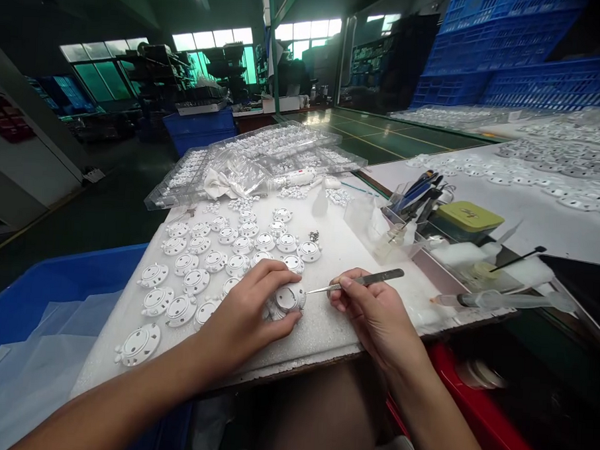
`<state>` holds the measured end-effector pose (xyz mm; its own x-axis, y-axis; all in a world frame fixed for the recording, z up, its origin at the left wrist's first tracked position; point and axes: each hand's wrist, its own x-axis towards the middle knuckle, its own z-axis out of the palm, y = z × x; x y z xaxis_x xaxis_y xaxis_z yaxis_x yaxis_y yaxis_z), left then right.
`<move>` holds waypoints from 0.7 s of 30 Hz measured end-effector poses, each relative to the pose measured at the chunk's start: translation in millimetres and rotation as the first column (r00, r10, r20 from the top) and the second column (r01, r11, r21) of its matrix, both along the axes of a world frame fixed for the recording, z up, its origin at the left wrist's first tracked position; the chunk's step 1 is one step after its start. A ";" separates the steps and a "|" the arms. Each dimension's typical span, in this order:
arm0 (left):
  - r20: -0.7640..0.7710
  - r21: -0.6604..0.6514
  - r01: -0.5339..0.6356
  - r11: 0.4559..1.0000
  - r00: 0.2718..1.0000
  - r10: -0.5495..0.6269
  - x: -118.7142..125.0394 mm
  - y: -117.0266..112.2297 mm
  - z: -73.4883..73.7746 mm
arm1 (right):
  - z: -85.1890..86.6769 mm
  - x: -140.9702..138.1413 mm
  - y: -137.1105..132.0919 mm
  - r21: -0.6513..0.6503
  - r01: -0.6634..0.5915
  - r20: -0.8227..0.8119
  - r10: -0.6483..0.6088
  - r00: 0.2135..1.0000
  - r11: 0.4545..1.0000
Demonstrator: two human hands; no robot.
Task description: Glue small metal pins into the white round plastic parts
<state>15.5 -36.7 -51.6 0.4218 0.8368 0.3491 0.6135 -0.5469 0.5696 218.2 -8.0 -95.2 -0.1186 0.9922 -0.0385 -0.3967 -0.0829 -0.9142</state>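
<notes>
My left hand (257,303) is closed around a small round white plastic part (291,297) with dark holes in its top, low over the white foam sheet (325,335). In my right hand (370,308) is a pair of metal tweezers (382,277), pinched between thumb and fingers. Their thin tip points left and reaches the right side of the part; whether it grips anything is too small to tell. Several similar round parts (196,281) lie spread over the foam left of and beyond my left hand. A little heap of tiny metal pieces (314,236) sits behind the tweezers.
Clear trays of small white pieces (283,148) stand at the back. To the right are a toolbox with pens and tools (420,194), a yellow-lidded box (470,219) and a syringe (515,300). A blue bin (109,260) is at left, a red one (490,419) below right.
</notes>
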 end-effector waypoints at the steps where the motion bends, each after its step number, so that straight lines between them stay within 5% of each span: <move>1: 0.001 0.014 0.004 1.000 1.000 -0.004 -0.3 0.4 -1.1 | -0.1 0.1 -0.4 -0.003 0.001 0.002 -0.001 1.000 1.000; 21: -0.020 0.173 0.049 0.984 0.999 -0.047 -4.7 1.5 -8.0 | 1.0 -1.3 -1.3 -0.011 0.007 0.003 -0.007 1.000 1.000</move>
